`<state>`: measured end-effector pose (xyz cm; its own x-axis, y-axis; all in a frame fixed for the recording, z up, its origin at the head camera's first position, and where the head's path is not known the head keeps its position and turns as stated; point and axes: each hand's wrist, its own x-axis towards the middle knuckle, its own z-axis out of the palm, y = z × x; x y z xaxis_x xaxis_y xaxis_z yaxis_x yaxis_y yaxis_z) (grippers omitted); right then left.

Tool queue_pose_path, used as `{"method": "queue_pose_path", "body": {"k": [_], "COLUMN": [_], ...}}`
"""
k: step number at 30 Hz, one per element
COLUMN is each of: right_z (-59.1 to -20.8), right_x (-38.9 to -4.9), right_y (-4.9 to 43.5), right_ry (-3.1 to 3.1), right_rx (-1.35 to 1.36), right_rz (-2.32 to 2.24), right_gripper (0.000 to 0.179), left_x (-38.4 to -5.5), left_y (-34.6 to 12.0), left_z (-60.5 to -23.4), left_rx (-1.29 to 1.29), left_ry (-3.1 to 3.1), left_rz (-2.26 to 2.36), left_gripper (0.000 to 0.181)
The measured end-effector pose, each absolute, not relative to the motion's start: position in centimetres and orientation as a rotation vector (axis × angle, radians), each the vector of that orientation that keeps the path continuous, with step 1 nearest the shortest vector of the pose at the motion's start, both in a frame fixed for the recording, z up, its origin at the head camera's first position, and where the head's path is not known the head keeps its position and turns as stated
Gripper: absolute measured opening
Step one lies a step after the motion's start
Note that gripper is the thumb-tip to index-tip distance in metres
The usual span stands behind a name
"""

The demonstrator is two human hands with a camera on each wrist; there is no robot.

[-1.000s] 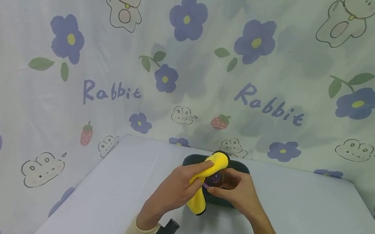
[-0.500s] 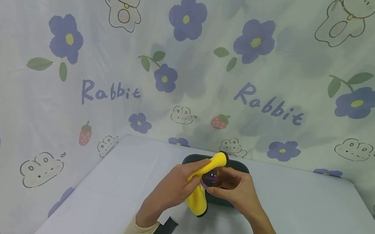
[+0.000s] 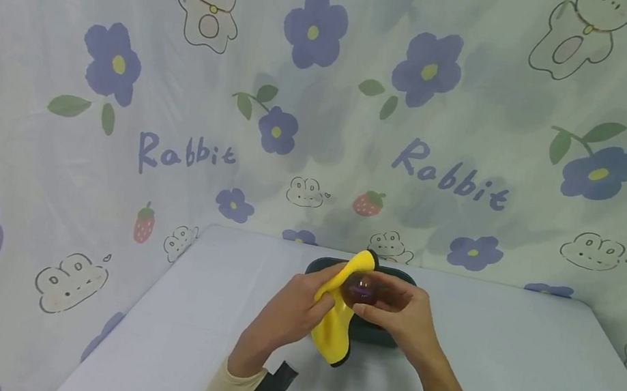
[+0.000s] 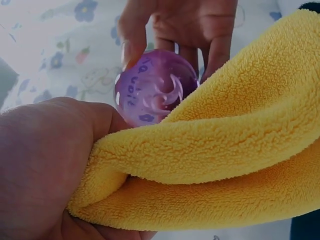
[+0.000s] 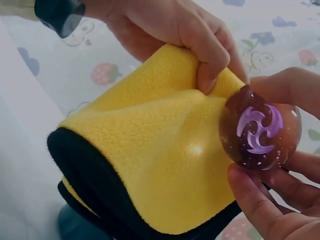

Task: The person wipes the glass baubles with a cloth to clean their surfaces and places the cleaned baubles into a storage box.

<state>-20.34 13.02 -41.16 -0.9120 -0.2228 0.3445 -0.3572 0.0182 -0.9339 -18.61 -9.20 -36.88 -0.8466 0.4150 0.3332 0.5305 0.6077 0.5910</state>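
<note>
My left hand (image 3: 298, 304) pinches a fluffy yellow cloth (image 5: 165, 145) with a dark edge; its folds hang down and spread to the right in the head view. Between thumb and fingertips my right hand (image 3: 403, 311) holds a see-through purple glass ball (image 5: 261, 130) with a pale swirl emblem inside. The ball (image 4: 155, 87) sits right beside the cloth, close to the left hand's thumb. Whether ball and cloth touch I cannot tell. Both hands are raised above a dark green tray (image 3: 380, 335), which they partly cover.
A white-covered table (image 3: 511, 353) spreads to both sides of the tray. Behind it hangs a pale curtain (image 3: 350, 125) printed with flowers and rabbits. Black curved pieces (image 3: 279, 380) are fixed at both sleeve cuffs.
The right hand has turned the ball and lifted it slightly, so more of it shows beside the cloth. The cloth has shifted and opened out a little in the left hand.
</note>
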Motion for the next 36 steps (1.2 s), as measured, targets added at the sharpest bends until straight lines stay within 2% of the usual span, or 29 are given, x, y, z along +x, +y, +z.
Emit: {"method": "queue_pose_path", "body": {"k": [10, 23, 36], "right_z": [-41.0, -41.2, -41.7], "right_x": [-20.8, -21.3, -21.6], "right_y": [13.2, 13.9, 14.0], "right_ry": [-2.039, -2.087, -2.239], "right_rx": [0.462, 0.439, 0.481], "right_rz": [2.2, 2.148, 2.026], "right_gripper": [0.057, 0.064, 0.059], "left_x": [-18.5, -17.9, -17.4], "left_y": [-8.9, -8.4, -8.3], "left_z": [-37.2, -36.9, -36.5], "left_rx": [-0.77, -0.77, -0.772], "left_ry": [-2.736, -2.749, -2.698], "left_rz": [-1.059, -0.986, -0.957], "left_gripper": [0.055, 0.053, 0.05]}}
